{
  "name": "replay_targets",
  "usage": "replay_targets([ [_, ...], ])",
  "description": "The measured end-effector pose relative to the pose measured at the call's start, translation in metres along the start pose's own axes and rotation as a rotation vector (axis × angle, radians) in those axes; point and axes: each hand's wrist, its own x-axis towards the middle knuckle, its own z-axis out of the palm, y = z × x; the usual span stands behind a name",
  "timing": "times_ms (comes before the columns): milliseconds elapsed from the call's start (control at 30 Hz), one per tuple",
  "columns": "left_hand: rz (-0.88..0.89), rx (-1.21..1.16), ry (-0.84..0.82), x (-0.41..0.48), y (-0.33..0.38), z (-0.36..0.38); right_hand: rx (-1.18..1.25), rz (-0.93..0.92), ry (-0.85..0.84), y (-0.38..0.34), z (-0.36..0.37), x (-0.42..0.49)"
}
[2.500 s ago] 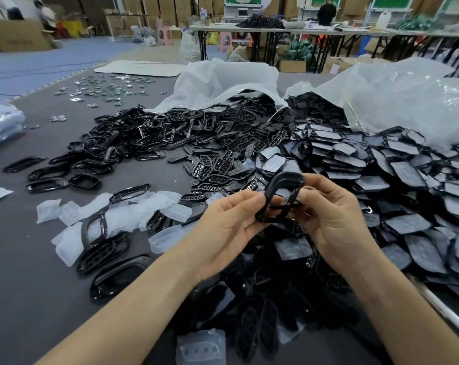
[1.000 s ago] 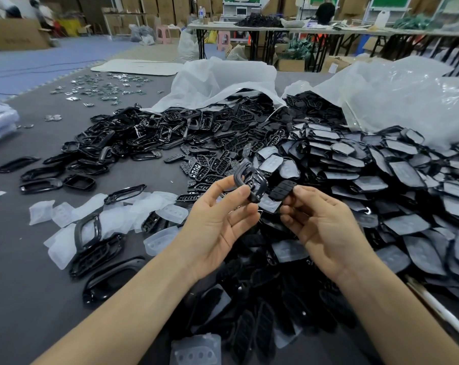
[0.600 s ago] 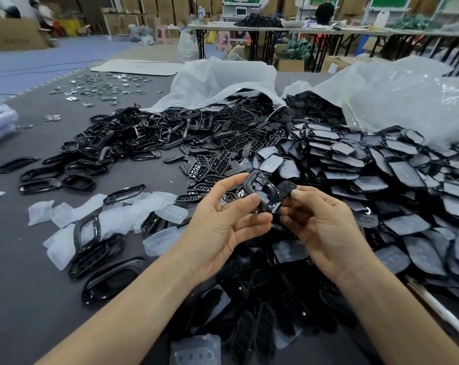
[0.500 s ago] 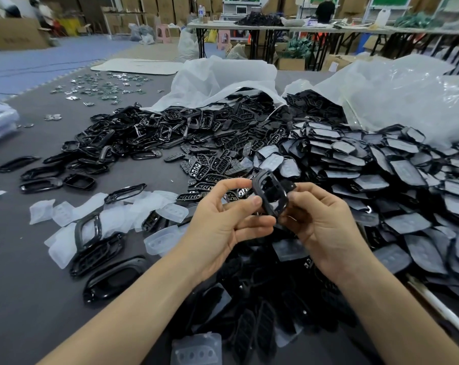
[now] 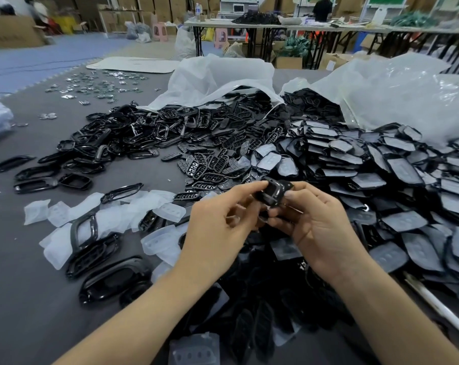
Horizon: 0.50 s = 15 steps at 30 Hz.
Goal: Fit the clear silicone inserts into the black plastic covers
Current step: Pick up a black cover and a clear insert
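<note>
Moments earlier the black cover (image 5: 273, 194) sat mostly in the left hand (image 5: 217, 227); now both hands, right hand (image 5: 316, 227) included, pinched it above the pile, probably pressing its insert home

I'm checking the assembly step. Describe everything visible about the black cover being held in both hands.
The black cover is a small, glossy, dark plastic frame with rounded corners and an open middle. It is held in the air, tilted, above the heap of black parts. The left hand grips its left edge with thumb and fingers; the right hand grips its right and lower side. Whether a clear insert sits inside it cannot be told.
</note>
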Motion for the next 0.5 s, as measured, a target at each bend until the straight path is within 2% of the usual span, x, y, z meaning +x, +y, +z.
replay_targets([
  [133,-0.026,-0.005,0.040,0.001,0.001,0.000,-0.012,-0.035,0.036,0.000,-0.003,0.002],
  [233,0.006,0.050,0.141,0.003,0.003,-0.001,-0.094,-0.101,0.090,0.002,-0.004,0.001],
  [300,-0.044,-0.088,0.163,0.005,0.005,-0.002,-0.244,-0.195,0.147,0.005,-0.005,0.000],
  [400,-0.194,-0.348,0.094,0.006,0.005,0.000,-0.494,-0.342,0.194,0.010,-0.005,0.000],
  [500,-0.219,-0.407,0.048,0.005,0.001,0.003,-0.622,-0.415,0.200,0.014,-0.004,-0.002],
])
